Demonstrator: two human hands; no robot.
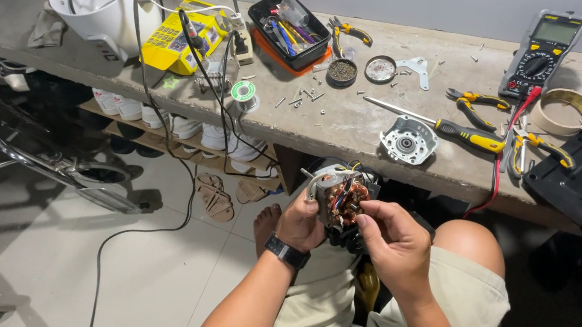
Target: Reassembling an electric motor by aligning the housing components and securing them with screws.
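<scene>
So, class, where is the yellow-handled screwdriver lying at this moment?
In the head view, the yellow-handled screwdriver lies on the right half of the workbench, just above the round metal motor cover and left of the pliers.

- Bright light from above falls on the concrete workbench [357, 123]; its top is evenly lit and sharp.
- Deep shadow lies under the workbench and at the far right edge.
- The workbench's edges bow from wide-angle distortion.
</scene>
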